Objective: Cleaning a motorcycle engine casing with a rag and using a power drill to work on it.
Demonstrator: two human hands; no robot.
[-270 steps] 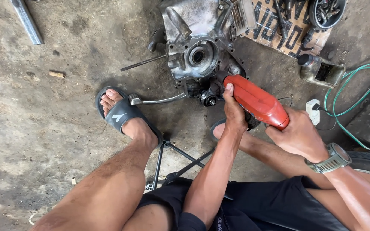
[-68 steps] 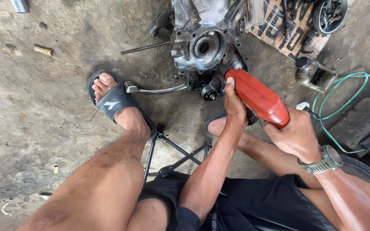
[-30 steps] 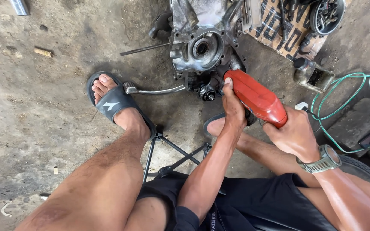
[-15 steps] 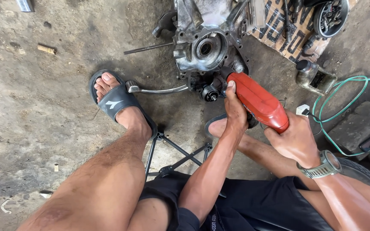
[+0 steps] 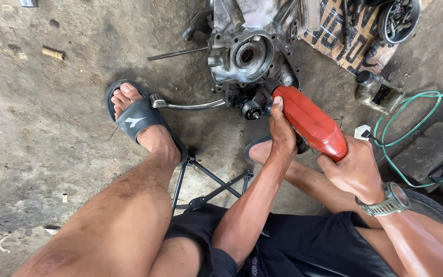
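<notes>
A red power tool [image 5: 311,119] points its nose down-left at the lower side of a grey metal engine case [image 5: 244,51] lying on the concrete floor. My left hand [image 5: 282,132] wraps the front of the red tool, thumb up along its body. At the rear of the tool my right hand [image 5: 354,169], with a wristwatch, grips it from below. The tool's tip is hidden behind the engine's lower parts. A chrome lever [image 5: 190,105] sticks out left from the engine toward my sandalled left foot [image 5: 138,120].
A patterned mat [image 5: 342,33] with tools and a round part [image 5: 398,18] lies at the back right. A small dark bottle [image 5: 378,92] and a green hose [image 5: 416,123] are on the right. Black stool legs [image 5: 211,184] show beneath me.
The view has shifted slightly; both hands stay on the red tool against the engine, with no clear change in grip.
</notes>
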